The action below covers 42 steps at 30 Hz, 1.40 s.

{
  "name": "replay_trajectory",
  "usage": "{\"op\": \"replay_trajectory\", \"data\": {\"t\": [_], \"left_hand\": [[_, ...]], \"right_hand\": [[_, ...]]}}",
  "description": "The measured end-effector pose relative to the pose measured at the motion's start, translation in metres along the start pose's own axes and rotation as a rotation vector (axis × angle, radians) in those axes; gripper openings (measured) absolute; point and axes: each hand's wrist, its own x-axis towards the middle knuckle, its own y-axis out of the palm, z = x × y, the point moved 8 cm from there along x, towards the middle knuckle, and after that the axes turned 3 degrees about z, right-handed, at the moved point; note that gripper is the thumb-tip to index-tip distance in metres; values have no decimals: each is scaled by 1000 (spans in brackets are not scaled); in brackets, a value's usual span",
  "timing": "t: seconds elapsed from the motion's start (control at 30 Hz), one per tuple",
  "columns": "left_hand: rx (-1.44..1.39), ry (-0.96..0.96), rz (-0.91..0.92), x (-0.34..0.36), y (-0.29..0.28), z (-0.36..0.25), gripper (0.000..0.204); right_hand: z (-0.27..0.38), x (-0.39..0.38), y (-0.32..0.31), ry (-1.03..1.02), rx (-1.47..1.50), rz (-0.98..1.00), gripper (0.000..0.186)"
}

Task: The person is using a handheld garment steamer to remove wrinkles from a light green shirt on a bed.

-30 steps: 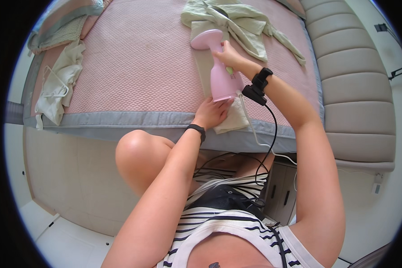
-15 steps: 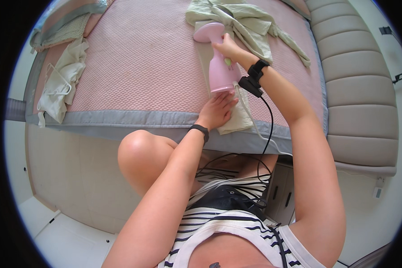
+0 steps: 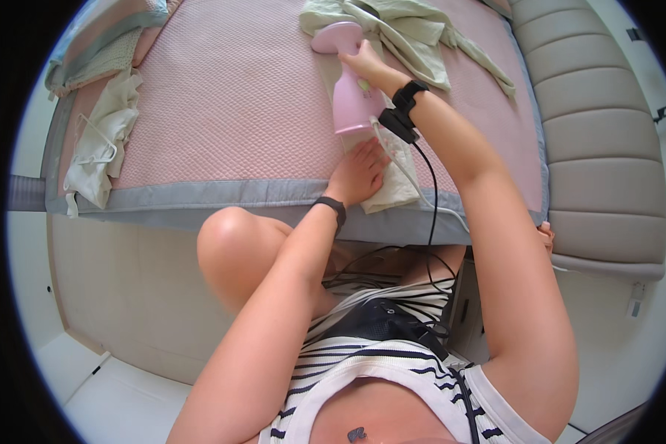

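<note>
A bed with a pink quilted cover and a grey border fills the upper view, with a beige padded headboard along its right side. A pale green garment lies spread at the far end; its lower strip runs to the near edge. The right hand is clenched around the handle of a pink handheld garment steamer, resting on that strip. The left hand lies flat, fingers spread, pressing the strip down just below the steamer.
</note>
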Motion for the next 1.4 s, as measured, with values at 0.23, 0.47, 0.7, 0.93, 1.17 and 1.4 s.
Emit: {"op": "replay_trajectory", "data": {"t": [0.23, 0.47, 0.7, 0.93, 1.17, 1.4], "left_hand": [[53, 8, -47, 12, -8, -21, 41], [-7, 303, -75, 9, -2, -58, 40], [-76, 425, 36, -4, 5, -75, 50], [-85, 449, 29, -8, 12, -74, 34], [-302, 346, 138, -6, 12, -69, 31], [-294, 321, 130, -6, 5, -67, 32]], "right_hand": [[17, -67, -65, -205, 292, -44, 65], [11, -189, -111, -131, 162, 173, 66], [-38, -237, -77, 15, 57, 317, 62], [-57, -209, -44, -118, -208, 235, 56], [-60, -180, -31, -92, -284, 165, 56], [-54, -163, -25, -85, -252, 156, 56]]}}
